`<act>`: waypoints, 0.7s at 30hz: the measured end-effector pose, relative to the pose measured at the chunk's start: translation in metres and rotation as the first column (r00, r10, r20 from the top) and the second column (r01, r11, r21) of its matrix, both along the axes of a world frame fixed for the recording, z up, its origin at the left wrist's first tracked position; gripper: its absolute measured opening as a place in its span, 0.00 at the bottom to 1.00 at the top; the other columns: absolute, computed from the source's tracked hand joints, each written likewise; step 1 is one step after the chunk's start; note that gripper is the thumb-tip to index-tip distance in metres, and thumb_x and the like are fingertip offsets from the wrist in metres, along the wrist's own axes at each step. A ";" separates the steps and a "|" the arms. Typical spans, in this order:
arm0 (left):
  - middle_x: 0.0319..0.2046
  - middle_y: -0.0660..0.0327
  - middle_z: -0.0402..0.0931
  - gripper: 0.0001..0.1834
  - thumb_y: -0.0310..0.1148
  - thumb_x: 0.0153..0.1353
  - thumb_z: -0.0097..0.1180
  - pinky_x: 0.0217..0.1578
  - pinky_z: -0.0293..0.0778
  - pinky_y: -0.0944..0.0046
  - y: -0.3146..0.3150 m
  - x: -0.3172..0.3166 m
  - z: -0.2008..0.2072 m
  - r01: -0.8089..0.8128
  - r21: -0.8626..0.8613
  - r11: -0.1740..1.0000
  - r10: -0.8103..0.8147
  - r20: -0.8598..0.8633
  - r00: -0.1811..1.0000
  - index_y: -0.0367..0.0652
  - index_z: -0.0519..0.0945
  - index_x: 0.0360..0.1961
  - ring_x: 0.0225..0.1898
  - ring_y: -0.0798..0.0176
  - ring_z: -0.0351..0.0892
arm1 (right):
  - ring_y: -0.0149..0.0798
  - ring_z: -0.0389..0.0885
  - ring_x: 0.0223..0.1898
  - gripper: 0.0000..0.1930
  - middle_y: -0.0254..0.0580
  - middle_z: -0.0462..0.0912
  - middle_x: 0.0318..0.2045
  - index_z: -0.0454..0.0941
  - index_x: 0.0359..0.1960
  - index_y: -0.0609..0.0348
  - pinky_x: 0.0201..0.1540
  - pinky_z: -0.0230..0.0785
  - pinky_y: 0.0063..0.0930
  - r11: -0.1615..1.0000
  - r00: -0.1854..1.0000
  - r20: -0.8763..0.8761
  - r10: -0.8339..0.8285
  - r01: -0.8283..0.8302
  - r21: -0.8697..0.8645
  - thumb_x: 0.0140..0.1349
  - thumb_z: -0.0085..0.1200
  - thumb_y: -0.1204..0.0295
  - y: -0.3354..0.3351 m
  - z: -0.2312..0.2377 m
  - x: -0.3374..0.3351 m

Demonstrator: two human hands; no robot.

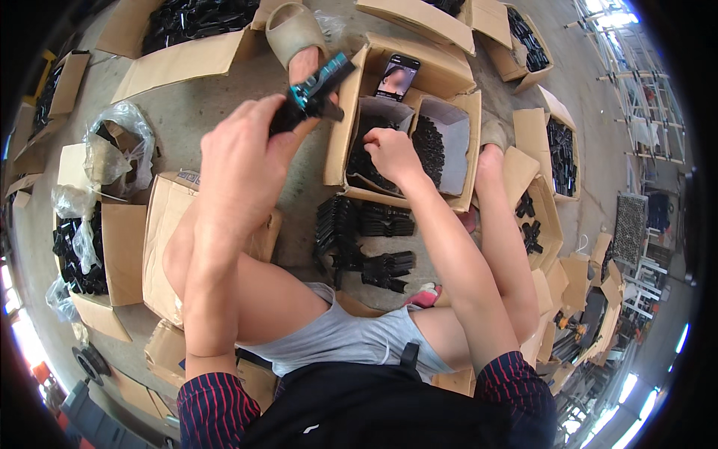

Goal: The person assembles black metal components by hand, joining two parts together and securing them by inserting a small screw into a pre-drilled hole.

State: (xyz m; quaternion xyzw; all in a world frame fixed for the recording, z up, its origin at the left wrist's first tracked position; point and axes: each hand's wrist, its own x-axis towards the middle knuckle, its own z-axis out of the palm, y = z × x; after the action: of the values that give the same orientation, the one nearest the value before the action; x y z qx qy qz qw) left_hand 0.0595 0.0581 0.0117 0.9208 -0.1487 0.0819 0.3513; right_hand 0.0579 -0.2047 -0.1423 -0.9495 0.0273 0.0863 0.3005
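Observation:
Raised at the upper left, my left hand (247, 150) is wrapped round a black-and-teal device (318, 86), blurred, whose exact kind I cannot make out. My right hand (393, 153) is over the left compartment of an open cardboard box (407, 196), its fingers pinched together near the small black parts (359, 161) there. Anything between those fingertips is hidden. More small black parts (428, 150) lie in the compartment to the right, which has a grey liner (456, 161). A phone (396, 77) with a lit screen leans at the box's far wall.
Stacked black plastic pieces (366, 232) lie on the floor between my legs and the box. Open cartons of black parts (196, 26) surround me, including one on the left (123, 254) and one on the right (562, 153). Metal racks (636, 97) stand at the far right.

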 end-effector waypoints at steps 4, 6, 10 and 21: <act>0.42 0.46 0.82 0.21 0.25 0.54 0.63 0.45 0.76 0.51 -0.001 -0.009 -0.007 0.070 0.140 0.988 -0.043 -0.188 0.981 0.38 0.80 0.52 0.44 0.41 0.81 | 0.62 0.82 0.48 0.10 0.60 0.85 0.41 0.83 0.40 0.61 0.52 0.75 0.52 0.984 0.991 -0.130 0.018 -0.041 -0.174 0.57 0.57 0.75 0.009 -0.025 0.013; 0.42 0.47 0.82 0.21 0.24 0.53 0.64 0.44 0.76 0.49 -0.004 -0.010 -0.012 0.075 0.129 0.989 -0.049 -0.197 0.979 0.38 0.81 0.51 0.44 0.41 0.81 | 0.63 0.82 0.49 0.11 0.61 0.85 0.41 0.82 0.42 0.61 0.52 0.75 0.53 0.986 0.995 -0.093 0.030 -0.044 -0.160 0.57 0.58 0.76 0.007 -0.037 0.010; 0.43 0.48 0.82 0.21 0.24 0.53 0.64 0.44 0.76 0.49 -0.008 -0.012 -0.013 0.079 0.106 0.991 -0.057 -0.193 0.979 0.37 0.80 0.51 0.44 0.40 0.81 | 0.65 0.81 0.46 0.10 0.59 0.85 0.39 0.79 0.40 0.62 0.52 0.74 0.53 0.997 0.998 0.023 0.058 -0.057 -0.045 0.56 0.57 0.77 0.006 -0.045 0.006; 0.37 0.49 0.81 0.18 0.24 0.55 0.64 0.42 0.77 0.50 -0.023 -0.022 -0.028 0.183 0.162 0.970 -0.150 -0.197 0.969 0.35 0.80 0.48 0.40 0.45 0.82 | 0.29 0.79 0.30 0.08 0.33 0.79 0.31 0.77 0.48 0.60 0.33 0.71 0.21 0.172 0.809 -0.414 -0.417 0.518 0.838 0.70 0.54 0.74 -0.016 0.032 -0.062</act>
State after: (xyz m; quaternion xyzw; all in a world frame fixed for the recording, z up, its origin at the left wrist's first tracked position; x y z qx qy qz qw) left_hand 0.0371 0.0348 -0.0164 0.9363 -0.1995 -0.0467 0.2852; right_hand -0.0043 -0.2209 -0.1105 -0.5434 0.2758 0.0316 0.7922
